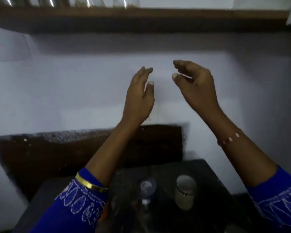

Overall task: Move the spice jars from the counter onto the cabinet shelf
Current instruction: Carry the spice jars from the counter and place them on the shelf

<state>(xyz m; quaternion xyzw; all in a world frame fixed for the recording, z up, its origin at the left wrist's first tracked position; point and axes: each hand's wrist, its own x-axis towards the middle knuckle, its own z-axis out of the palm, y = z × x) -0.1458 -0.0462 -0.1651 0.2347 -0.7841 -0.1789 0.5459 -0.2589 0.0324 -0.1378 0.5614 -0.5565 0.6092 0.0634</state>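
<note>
Hands raised before the white wall, both empty: left hand [139, 96] with fingers [144, 73] nearly straight, right hand [194, 84] with fingers loosely curled, holding nothing. Below on the dark worktop [208, 174], pale spice jar [185, 192] beside a blurred clear-lidded jar [147, 185]. Above, wooden shelf [141, 14] carrying blurred jars [124, 1].

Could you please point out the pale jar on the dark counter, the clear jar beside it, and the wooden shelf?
Pale jar [185, 192]: head view, on its side wall below the lid.
Clear jar [147, 185]: head view, on its top.
Wooden shelf [141, 14]: head view, on its front edge.
</note>
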